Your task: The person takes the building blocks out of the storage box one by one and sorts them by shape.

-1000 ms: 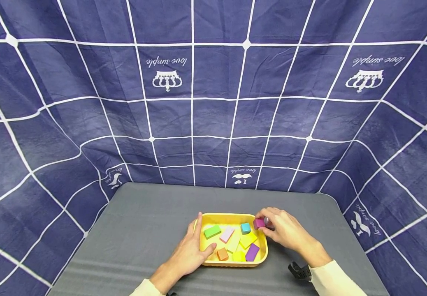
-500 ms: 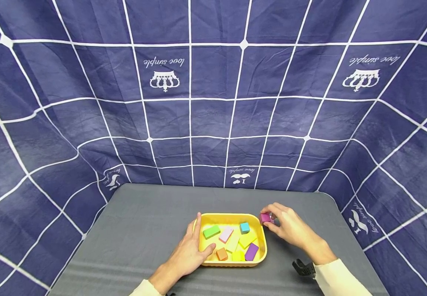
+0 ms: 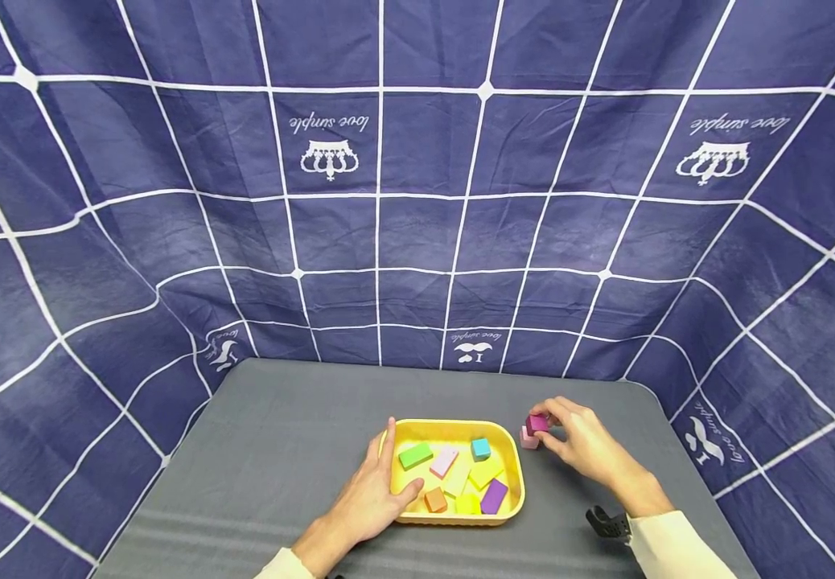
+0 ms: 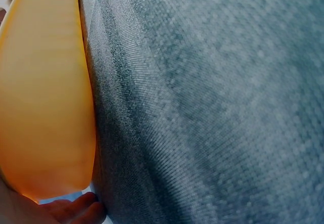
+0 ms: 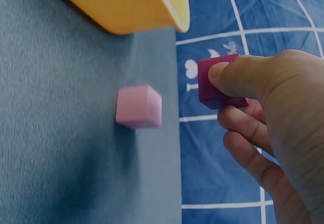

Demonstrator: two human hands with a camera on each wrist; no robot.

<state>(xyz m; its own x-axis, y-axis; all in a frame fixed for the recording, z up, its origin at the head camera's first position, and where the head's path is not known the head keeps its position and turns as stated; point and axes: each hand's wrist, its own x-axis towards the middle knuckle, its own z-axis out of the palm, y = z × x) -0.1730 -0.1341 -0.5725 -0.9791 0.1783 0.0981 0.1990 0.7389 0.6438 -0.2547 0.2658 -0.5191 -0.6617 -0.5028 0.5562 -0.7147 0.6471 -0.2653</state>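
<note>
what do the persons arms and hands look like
The left sleeve and right sleeve are plain cream. The left grip and right grip are ungloved. A black strap-like piece shows near the right sleeve, a dark sliver near the left.

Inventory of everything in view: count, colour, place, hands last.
Blue patterned fabric curtain: 1, blue/white, backdrop
Grey cloth-topped table: 1, grey, foreground
Yellow plastic tray: 1, yellow, on table
Oblong blocks: 4, green block, pink block, purple block, pale-yellow block, tray
Yellow blocks: 2, yellow, tray
Blue cube: 1, blue, tray
Orange block: 1, orange, tray
Pink cube: 1, pink, table, right of tray
Magenta cube: 1, magenta, held above table
Black wrist pieces: 2, black, left one cropped
Sleeves: 2, cream, forearms
Left hand: 1, bare, gripping tray's left end
Right hand: 1, bare, pinching magenta cube
</note>
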